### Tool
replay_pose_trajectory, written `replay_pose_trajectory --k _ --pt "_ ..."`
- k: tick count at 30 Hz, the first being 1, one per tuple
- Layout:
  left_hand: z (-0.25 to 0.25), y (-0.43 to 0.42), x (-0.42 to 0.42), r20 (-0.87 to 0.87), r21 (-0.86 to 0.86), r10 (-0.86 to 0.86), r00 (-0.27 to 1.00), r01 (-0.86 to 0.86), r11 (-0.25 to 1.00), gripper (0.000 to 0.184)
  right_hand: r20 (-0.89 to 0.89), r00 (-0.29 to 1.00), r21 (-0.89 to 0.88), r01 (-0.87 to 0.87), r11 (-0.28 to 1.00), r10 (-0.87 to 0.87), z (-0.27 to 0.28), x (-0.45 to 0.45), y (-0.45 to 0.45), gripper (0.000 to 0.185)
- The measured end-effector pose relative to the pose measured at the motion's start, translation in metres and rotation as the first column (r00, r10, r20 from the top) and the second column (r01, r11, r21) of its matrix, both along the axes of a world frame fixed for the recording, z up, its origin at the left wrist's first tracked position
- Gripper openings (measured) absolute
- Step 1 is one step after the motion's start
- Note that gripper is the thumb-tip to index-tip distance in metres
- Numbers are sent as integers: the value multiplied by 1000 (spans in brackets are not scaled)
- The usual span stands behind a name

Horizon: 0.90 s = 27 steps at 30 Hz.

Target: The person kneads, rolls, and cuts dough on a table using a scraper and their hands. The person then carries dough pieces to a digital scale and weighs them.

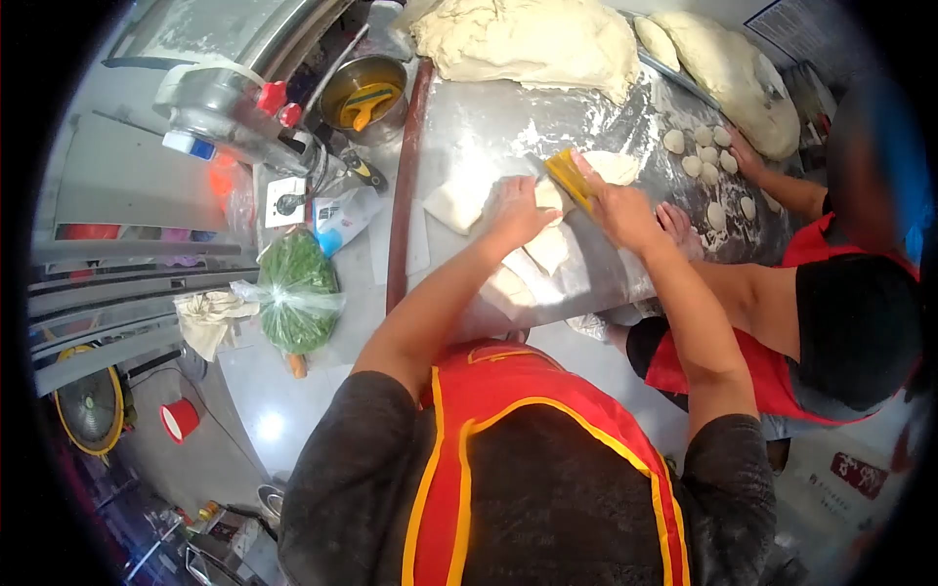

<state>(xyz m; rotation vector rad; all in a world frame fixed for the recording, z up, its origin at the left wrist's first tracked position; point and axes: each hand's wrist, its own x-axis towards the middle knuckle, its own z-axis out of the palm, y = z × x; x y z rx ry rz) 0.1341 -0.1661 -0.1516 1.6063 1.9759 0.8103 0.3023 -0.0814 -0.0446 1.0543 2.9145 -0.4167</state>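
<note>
My right hand (pixel 623 213) is closed around a yellow dough scraper (pixel 567 176), held tilted over the metal worktop (pixel 479 112). My left hand (pixel 516 210) grips a piece of dough (pixel 550 195) just left of the scraper, with thumb and fingers on either side of it. Another cut dough piece (pixel 455 207) lies to the left of that hand. Closer to my body are a strip of dough (pixel 549 248) and a further piece (pixel 510 287). Beyond my right hand rests a flat dough piece (pixel 616 167).
A large dough mass (pixel 528 44) spreads across the back, with another dough mass (pixel 743 73) behind right. Several small dough balls (pixel 708 154) sit near a co-worker's hand (pixel 747 156). A metal bowl (pixel 366 98) and bagged greens (pixel 298 293) stand left of the worktop's red-brown edge (pixel 405 195).
</note>
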Motion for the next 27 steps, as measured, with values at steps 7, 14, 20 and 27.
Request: replay_pose_trajectory --k 7,14,20,27 --pt "-15 31 6 -74 -174 17 997 -30 984 67 -71 993 -3 94 996 -94 -39 -26 5 81" --pt "2 32 -53 -143 53 12 990 -4 999 54 -468 844 -131 227 965 -262 -20 14 -35 70" --pt "2 51 -70 -357 -1 -115 927 122 992 63 -349 881 -50 323 945 -320 24 32 -13 72" --pt "2 80 13 -61 -129 -197 978 188 974 90 -43 942 -78 328 941 -332 33 13 10 73"
